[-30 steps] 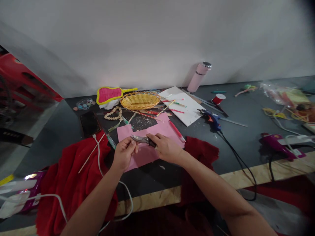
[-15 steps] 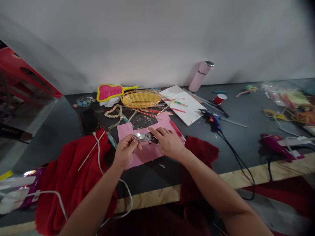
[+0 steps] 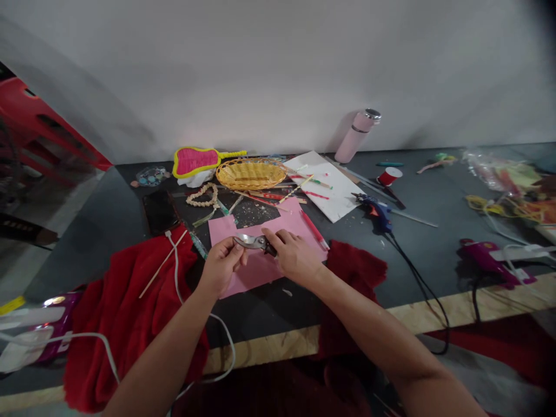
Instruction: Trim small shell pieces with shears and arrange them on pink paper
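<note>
My right hand (image 3: 297, 255) is closed round the dark handle of a pair of pruning shears (image 3: 249, 241), whose metal blades point to the left. The fingers of my left hand (image 3: 221, 263) are pinched together right at the blade tips. Whatever lies between those fingers is too small or too hidden to name. Both hands are over a pink sheet of paper (image 3: 252, 281) on the dark table. A red pen-like stick (image 3: 313, 229) lies on the sheet's right side.
Behind the hands are a yellow wicker basket (image 3: 249, 175), a heart-shaped beaded piece (image 3: 202, 197) and a white sheet (image 3: 336, 200). To the right lies a blue glue gun (image 3: 376, 213) with its cord. Red cloth (image 3: 134, 295) and a phone (image 3: 160, 211) are on the left. A pink bottle (image 3: 357, 136) stands at the wall.
The hands and shears keep nearly the same pose over the pink sheet. The view has shifted very slightly.
</note>
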Demonstrator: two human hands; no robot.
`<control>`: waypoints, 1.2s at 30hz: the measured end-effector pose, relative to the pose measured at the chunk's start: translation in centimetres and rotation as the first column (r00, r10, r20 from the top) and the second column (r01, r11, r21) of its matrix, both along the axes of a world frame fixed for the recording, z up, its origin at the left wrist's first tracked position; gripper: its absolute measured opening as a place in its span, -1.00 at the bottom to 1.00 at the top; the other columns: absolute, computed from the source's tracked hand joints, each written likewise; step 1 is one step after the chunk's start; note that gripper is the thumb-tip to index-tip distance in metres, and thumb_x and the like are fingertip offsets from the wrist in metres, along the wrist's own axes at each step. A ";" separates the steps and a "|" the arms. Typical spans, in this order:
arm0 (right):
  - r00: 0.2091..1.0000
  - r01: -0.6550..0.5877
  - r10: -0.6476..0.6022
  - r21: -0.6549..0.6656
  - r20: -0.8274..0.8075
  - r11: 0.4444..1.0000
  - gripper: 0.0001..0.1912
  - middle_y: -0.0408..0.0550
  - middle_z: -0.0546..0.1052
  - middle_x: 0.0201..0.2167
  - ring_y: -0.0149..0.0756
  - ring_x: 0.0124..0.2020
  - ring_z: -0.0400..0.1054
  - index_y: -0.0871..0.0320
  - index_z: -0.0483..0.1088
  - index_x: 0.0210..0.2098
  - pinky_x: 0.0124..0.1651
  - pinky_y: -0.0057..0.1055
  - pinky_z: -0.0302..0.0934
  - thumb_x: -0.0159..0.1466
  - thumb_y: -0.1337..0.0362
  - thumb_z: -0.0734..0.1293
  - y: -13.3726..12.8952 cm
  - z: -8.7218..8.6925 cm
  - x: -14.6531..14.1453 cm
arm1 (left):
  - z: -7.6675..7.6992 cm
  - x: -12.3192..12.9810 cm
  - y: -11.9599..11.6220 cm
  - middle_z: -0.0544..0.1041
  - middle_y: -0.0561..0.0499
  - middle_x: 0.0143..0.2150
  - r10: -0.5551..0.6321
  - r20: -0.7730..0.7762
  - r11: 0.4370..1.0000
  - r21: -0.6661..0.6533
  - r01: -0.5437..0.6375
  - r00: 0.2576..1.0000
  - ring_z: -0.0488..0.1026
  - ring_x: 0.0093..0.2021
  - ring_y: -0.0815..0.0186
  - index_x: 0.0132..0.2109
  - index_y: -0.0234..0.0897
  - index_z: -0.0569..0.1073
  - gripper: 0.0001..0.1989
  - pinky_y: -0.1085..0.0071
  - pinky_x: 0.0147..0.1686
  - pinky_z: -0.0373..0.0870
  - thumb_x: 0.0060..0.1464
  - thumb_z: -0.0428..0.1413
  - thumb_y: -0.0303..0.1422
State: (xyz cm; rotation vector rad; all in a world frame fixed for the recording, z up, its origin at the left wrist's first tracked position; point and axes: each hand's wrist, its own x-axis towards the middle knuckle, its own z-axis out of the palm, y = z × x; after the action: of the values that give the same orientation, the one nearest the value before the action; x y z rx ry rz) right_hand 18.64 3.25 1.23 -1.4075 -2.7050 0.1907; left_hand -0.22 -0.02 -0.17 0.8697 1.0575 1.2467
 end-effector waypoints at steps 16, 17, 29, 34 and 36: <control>0.992 -0.048 0.024 -0.188 -0.127 0.981 -0.43 0.02 0.38 -0.14 -0.27 -0.21 0.33 0.09 -0.01 0.21 -0.13 -0.38 0.15 0.21 0.43 0.14 -0.3 0.5 0.1 | 0.0 0.2 -0.1 0.31 0.13 -0.66 0.040 0.004 0.999 0.008 -0.040 0.999 0.03 -0.70 0.56 -0.42 -0.33 0.39 -0.73 0.53 -0.67 -0.16 -0.04 0.21 -0.21; 0.991 -0.060 0.034 -0.201 -0.132 0.978 -0.43 0.01 0.38 -0.14 -0.27 -0.21 0.33 0.09 -0.01 0.21 -0.13 -0.39 0.15 0.21 0.43 0.14 -0.3 0.5 0.1 | 0.0 0.3 -0.1 0.31 0.13 -0.66 0.043 0.007 0.999 0.012 -0.043 0.999 0.02 -0.70 0.56 -0.42 -0.33 0.38 -0.73 0.53 -0.67 -0.17 -0.04 0.21 -0.21; 0.996 -0.022 0.017 -0.054 -0.091 0.998 -0.34 0.04 0.31 0.02 -0.17 -0.02 0.23 0.06 -0.08 0.29 0.00 -0.26 0.12 0.21 0.41 0.13 0.5 0.4 0.7 | 0.1 0.4 -0.3 0.42 0.07 -0.57 0.002 -0.089 0.995 0.099 0.006 0.996 0.05 -0.67 0.55 -0.36 -0.33 0.42 -0.80 0.51 -0.63 -0.12 0.05 0.15 -0.25; 0.991 -0.106 0.103 -0.030 -0.090 0.994 -0.29 0.07 0.29 0.06 -0.16 0.03 0.18 0.13 -0.12 0.30 0.04 -0.24 0.11 0.18 0.43 0.13 0.8 0.2 1.0 | 0.2 0.2 -0.5 0.41 0.06 -0.61 -0.076 0.014 0.995 0.071 0.074 0.997 0.03 -0.67 0.54 -0.32 -0.34 0.45 -0.80 0.49 -0.63 -0.16 0.05 0.15 -0.26; 0.989 -0.124 0.122 -0.021 -0.089 0.992 -0.27 0.07 0.27 0.08 -0.16 0.05 0.16 0.13 -0.13 0.31 0.04 -0.23 0.10 0.16 0.44 0.14 1.0 0.2 1.1 | 0.3 0.2 -0.6 0.40 0.06 -0.62 -0.103 0.035 0.993 0.053 0.101 0.994 0.05 -0.67 0.53 -0.31 -0.35 0.46 -0.80 0.49 -0.62 -0.15 0.04 0.16 -0.27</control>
State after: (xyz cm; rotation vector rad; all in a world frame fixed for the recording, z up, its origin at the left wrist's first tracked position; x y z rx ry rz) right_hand 19.74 4.28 1.43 -1.2085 -2.7284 0.2909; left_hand -0.01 -0.58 0.16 0.9246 0.9428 1.2047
